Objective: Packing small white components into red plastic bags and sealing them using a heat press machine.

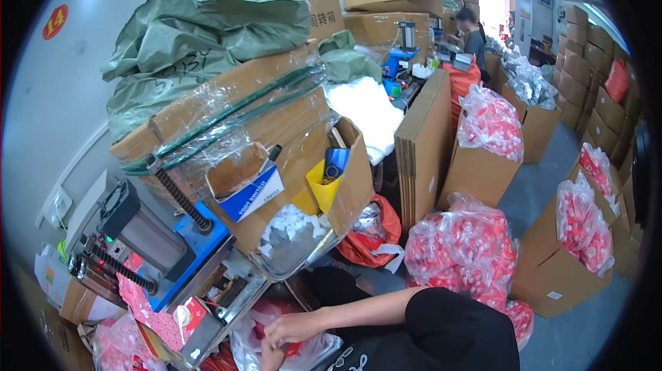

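Two hands, right [293, 328] and left [270, 357], are pinching a clear bag [249, 338] of red pieces in a narrow grip. A blue-and-white label [258, 195] is showing on the box [262, 129] above.

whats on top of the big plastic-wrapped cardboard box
A crumpled green sack lies heaped on the wrapped cardboard box, with green straps running over the box below it. What the sack contains, and the box top beneath it, are covered.

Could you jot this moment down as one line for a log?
hands: both hands in clear bag of red items | beside: blue press machine | around: cardboard boxes with red packets
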### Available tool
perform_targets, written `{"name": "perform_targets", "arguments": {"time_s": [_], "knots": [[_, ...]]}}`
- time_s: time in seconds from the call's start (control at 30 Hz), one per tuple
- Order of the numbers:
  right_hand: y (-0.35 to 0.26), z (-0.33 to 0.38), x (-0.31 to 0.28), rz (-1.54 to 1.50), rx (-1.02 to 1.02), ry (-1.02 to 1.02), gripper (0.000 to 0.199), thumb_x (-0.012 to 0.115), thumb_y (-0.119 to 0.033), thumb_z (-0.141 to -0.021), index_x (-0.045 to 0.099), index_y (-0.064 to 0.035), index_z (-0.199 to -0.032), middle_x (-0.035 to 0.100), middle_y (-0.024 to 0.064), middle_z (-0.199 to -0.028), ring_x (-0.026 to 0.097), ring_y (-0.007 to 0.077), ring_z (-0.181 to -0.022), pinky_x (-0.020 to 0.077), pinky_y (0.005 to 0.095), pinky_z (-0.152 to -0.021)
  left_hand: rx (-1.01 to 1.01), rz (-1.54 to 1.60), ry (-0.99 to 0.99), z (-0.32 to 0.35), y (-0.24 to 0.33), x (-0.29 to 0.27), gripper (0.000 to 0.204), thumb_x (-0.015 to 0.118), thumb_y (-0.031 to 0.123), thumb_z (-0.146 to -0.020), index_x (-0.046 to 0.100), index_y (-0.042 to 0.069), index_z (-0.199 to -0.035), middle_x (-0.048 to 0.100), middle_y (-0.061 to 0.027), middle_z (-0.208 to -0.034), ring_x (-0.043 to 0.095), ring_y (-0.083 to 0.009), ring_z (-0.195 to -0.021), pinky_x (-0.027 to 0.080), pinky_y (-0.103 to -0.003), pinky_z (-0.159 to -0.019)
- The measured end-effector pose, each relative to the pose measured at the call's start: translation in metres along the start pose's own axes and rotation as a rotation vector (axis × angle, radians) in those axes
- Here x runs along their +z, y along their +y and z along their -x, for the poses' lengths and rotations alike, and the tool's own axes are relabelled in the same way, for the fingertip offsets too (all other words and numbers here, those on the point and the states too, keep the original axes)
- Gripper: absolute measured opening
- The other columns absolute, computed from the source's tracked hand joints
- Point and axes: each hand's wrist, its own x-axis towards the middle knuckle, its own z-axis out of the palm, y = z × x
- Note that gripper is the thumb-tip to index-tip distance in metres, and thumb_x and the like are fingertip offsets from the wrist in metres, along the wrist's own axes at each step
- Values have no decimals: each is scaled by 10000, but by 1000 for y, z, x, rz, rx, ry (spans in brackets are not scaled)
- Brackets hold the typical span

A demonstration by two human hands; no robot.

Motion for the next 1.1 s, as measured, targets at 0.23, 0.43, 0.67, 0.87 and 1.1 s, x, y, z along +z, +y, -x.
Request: {"name": "perform_targets", "arguments": {"time_s": [0.23,0.43,0.67,0.87,1.1], "knots": [[0,-5,-4,-414,179,179,320,579,-46,-854,625,9,-1166,603,177,-1116,632,305,-982,498,360,-888,-180,569,35,4,41,-1,196,611,121,-956,624,-11,-1100,655,-34,-929,624,-137,-867,503,-298,-837],[49,2,14,-182,360,235,422,569,-233,-956,557,41,-1277,630,207,-1180,630,317,-1071,470,380,-954,-318,839,22,-3,21,-3,333,533,348,-1016,579,38,-1128,645,-87,-941,611,-195,-776,506,-348,-737],[65,20,53,-534,459,156,474,542,-226,-999,454,40,-1382,627,198,-1210,666,202,-998,547,308,-800,-426,884,229,-4,32,-12,457,553,429,-990,573,-6,-1130,662,-135,-949,642,-232,-815,530,-369,-706],[71,11,31,-498,424,252,407,554,-228,-972,567,36,-1282,638,167,-1222,634,203,-1063,481,352,-947,-505,632,99,2,54,-14,482,580,428,-959,522,42,-1242,606,-60,-1043,585,-189,-913,482,-314,-847],[56,7,45,-75,384,258,227,580,-149,-932,659,34,-1040,648,138,-1054,646,267,-929,491,352,-841,-374,658,176,6,38,-6,470,435,412,-1024,606,-13,-1130,634,-101,-820,601,-187,-714,491,-315,-650]]}}
